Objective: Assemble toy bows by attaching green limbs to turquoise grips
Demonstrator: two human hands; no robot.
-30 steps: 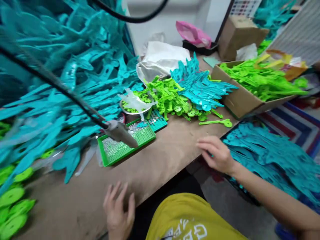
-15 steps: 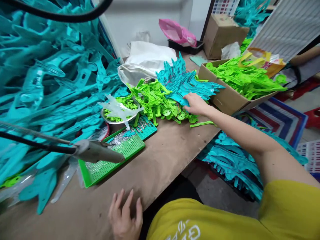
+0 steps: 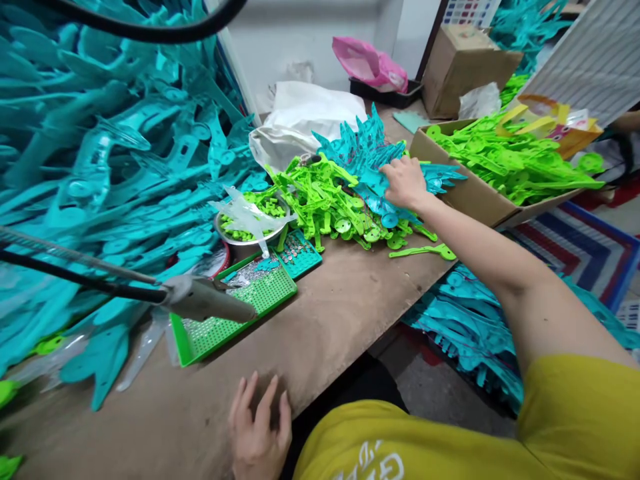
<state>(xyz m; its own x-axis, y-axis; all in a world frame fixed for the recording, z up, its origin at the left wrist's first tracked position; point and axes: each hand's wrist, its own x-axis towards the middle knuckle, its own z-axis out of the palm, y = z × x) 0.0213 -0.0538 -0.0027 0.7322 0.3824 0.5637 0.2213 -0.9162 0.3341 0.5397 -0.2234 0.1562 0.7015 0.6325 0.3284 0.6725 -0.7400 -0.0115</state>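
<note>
My right hand [image 3: 404,181] reaches across to a stack of teal plastic pieces [image 3: 367,143] with pointed ends. Its fingers are bent and closed on one teal plastic piece [image 3: 376,201] at the near side of the stack; the fingertips are partly hidden. Under and beside the stack lies a heap of bright green plastic arms [image 3: 320,200] with round ends. My left hand [image 3: 261,427] rests on the brown table [image 3: 330,300] near its front edge, fingers apart and holding nothing.
A grey-tipped tool on a cable [image 3: 210,300] hangs over a green perforated tray [image 3: 240,300]. Small green parts fill a metal bowl [image 3: 220,230]. Large teal pieces pile up at left [image 3: 125,167]. A cardboard box [image 3: 463,183] of green pieces stands right; more teal pieces [image 3: 475,327] lie below.
My right hand has moved slightly up over the teal stack, and its fingers have gone from stretched out to bent round a piece. My left hand stays on the table. The view has shifted a little.
</note>
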